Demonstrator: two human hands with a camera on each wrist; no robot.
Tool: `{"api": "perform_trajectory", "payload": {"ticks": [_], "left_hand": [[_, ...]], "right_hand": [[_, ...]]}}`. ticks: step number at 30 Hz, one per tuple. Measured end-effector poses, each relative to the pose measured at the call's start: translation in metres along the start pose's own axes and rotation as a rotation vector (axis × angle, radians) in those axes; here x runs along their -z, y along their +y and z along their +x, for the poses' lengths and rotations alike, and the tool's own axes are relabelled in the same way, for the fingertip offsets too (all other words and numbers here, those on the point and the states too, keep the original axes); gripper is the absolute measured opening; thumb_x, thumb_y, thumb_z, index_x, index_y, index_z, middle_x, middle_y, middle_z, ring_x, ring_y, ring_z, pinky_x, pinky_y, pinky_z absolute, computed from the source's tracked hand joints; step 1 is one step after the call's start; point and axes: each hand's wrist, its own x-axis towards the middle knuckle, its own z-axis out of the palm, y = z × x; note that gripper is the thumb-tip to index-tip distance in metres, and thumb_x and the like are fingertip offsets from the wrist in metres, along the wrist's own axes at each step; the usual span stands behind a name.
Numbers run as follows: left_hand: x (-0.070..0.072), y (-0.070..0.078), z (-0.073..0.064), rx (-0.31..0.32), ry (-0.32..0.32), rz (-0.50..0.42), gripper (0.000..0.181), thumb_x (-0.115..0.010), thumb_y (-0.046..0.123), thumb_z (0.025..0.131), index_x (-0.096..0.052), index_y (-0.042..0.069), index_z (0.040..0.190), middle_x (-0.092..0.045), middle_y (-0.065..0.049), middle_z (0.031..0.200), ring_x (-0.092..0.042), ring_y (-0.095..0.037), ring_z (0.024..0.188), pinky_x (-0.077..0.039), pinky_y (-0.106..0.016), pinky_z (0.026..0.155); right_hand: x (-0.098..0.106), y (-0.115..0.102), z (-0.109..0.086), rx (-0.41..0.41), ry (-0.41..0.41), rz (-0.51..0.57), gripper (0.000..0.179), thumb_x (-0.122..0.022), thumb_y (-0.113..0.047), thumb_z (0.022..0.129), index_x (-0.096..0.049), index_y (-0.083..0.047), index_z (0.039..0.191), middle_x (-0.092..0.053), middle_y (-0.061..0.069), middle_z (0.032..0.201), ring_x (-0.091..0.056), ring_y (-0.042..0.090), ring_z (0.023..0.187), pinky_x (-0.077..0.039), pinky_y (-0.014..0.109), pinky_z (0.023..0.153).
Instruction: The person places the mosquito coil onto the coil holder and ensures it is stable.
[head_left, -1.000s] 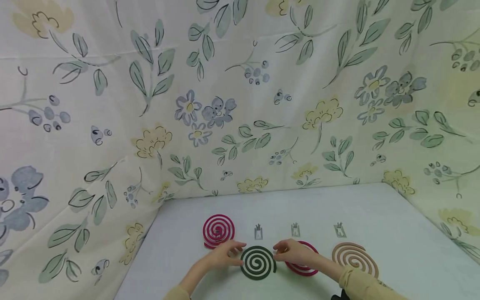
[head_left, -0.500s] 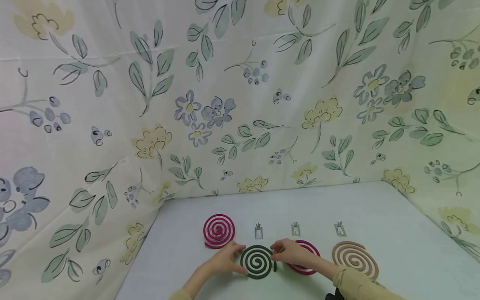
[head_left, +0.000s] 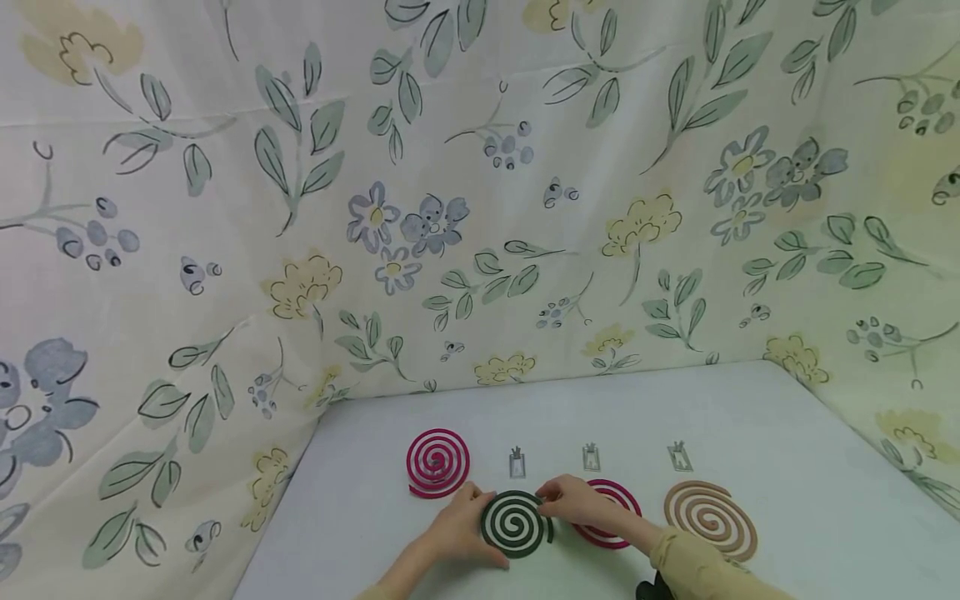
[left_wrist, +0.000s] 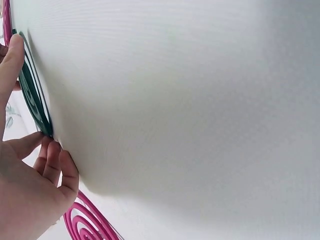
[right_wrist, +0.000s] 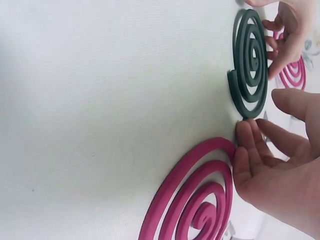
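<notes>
A green mosquito coil (head_left: 514, 524) lies flat on the white table, between my hands. My left hand (head_left: 459, 529) grips its left side, thumb curved along the front and fingers at the back left. The fingertips of my right hand (head_left: 577, 502) pinch its outer ring at the upper right. In the right wrist view the loose tail of the green coil (right_wrist: 254, 62) points toward me. Partly under my right forearm lies a pink mosquito coil (right_wrist: 202, 215). Another pink coil (head_left: 438, 431) rests behind my left hand, at the back left.
Further right is a tan mosquito coil (head_left: 711, 525), overlapped at its front by my right sleeve (head_left: 697, 567). Small metal coil stands (head_left: 517, 463) form a row behind the coils. A flower-printed curtain (head_left: 465, 208) encloses the table's back and sides.
My left hand has slid right, its thumb now round the front of the green coil. My right hand has shifted slightly left onto the coil's edge. The coils stay in place.
</notes>
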Motion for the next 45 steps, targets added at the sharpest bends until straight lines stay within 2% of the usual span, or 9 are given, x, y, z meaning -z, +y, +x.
{"api": "perform_trajectory", "payload": {"ticks": [8, 14, 20, 26, 30, 32, 35, 39, 45], "left_hand": [[0.001, 0.002, 0.003, 0.017, -0.018, -0.052, 0.096, -0.086, 0.046, 0.058, -0.049, 0.003, 0.135, -0.043, 0.002, 0.103, -0.043, -0.008, 0.092, -0.046, -0.029, 0.085], [0.003, -0.002, 0.001, 0.034, 0.037, -0.062, 0.089, -0.087, 0.038, 0.06, -0.051, 0.002, 0.132, -0.048, 0.0, 0.101, -0.049, -0.01, 0.09, -0.048, -0.032, 0.084], [0.005, -0.004, 0.001, 0.021, 0.132, -0.104, 0.061, -0.086, 0.022, 0.063, -0.059, -0.003, 0.111, -0.055, -0.002, 0.089, -0.048, -0.009, 0.077, -0.045, -0.026, 0.068], [0.008, 0.001, 0.0, 0.008, 0.163, -0.14, 0.036, -0.08, 0.01, 0.068, -0.064, -0.004, 0.096, -0.056, -0.002, 0.08, -0.045, -0.006, 0.068, -0.041, -0.021, 0.06], [0.004, 0.006, -0.001, 0.038, 0.136, -0.197, 0.044, -0.08, 0.013, 0.068, -0.064, -0.007, 0.103, -0.052, -0.004, 0.083, -0.042, -0.007, 0.069, -0.039, -0.02, 0.059], [0.001, 0.011, -0.001, 0.064, 0.106, -0.21, 0.054, -0.081, 0.02, 0.068, -0.062, -0.008, 0.11, -0.047, -0.004, 0.085, -0.04, -0.009, 0.07, -0.036, -0.021, 0.059], [-0.005, 0.017, 0.0, 0.088, 0.078, -0.185, 0.07, -0.083, 0.033, 0.067, -0.059, -0.005, 0.12, -0.042, -0.003, 0.089, -0.04, -0.011, 0.075, -0.038, -0.023, 0.065], [-0.011, 0.023, 0.001, 0.091, 0.068, -0.128, 0.087, -0.084, 0.046, 0.062, -0.054, 0.0, 0.128, -0.041, -0.002, 0.094, -0.044, -0.013, 0.083, -0.044, -0.028, 0.073], [-0.015, 0.028, 0.002, 0.083, 0.068, -0.104, 0.094, -0.086, 0.049, 0.058, -0.051, 0.004, 0.132, -0.039, 0.0, 0.094, -0.04, -0.013, 0.08, -0.038, -0.026, 0.068]], "right_hand": [[-0.003, -0.001, 0.002, -0.001, 0.023, -0.037, 0.023, -0.067, -0.012, 0.083, -0.068, 0.002, 0.1, -0.066, 0.007, 0.087, -0.057, 0.017, 0.077, -0.051, 0.035, 0.067], [0.0, -0.003, -0.003, 0.01, 0.026, -0.027, 0.021, -0.068, -0.012, 0.082, -0.068, 0.004, 0.096, -0.065, 0.007, 0.084, -0.055, 0.018, 0.075, -0.052, 0.037, 0.067], [0.004, -0.002, -0.008, 0.049, 0.036, -0.061, 0.016, -0.069, -0.013, 0.081, -0.068, 0.002, 0.088, -0.065, 0.006, 0.079, -0.056, 0.016, 0.072, -0.051, 0.034, 0.064], [0.009, -0.003, -0.008, 0.087, 0.065, -0.129, 0.01, -0.068, -0.01, 0.082, -0.067, 0.0, 0.083, -0.061, 0.003, 0.073, -0.052, 0.014, 0.065, -0.046, 0.027, 0.057], [0.012, -0.004, -0.004, 0.145, 0.129, -0.226, 0.012, -0.066, -0.001, 0.081, -0.066, 0.003, 0.092, -0.057, 0.005, 0.076, -0.048, 0.015, 0.068, -0.044, 0.028, 0.06], [0.014, -0.004, -0.002, 0.179, 0.128, -0.279, 0.019, -0.063, 0.005, 0.08, -0.065, 0.005, 0.099, -0.057, 0.007, 0.079, -0.048, 0.017, 0.07, -0.045, 0.03, 0.063], [0.016, -0.006, 0.0, 0.221, 0.09, -0.341, 0.032, -0.061, 0.013, 0.074, -0.063, 0.006, 0.105, -0.058, 0.011, 0.084, -0.051, 0.02, 0.073, -0.047, 0.032, 0.066], [0.02, -0.01, 0.003, 0.215, 0.009, -0.342, 0.044, -0.065, 0.016, 0.067, -0.062, 0.005, 0.11, -0.057, 0.012, 0.089, -0.053, 0.02, 0.075, -0.048, 0.03, 0.065], [0.022, -0.012, 0.006, 0.178, -0.053, -0.315, 0.052, -0.07, 0.015, 0.063, -0.061, 0.004, 0.113, -0.057, 0.012, 0.093, -0.052, 0.02, 0.078, -0.049, 0.031, 0.067]]}}
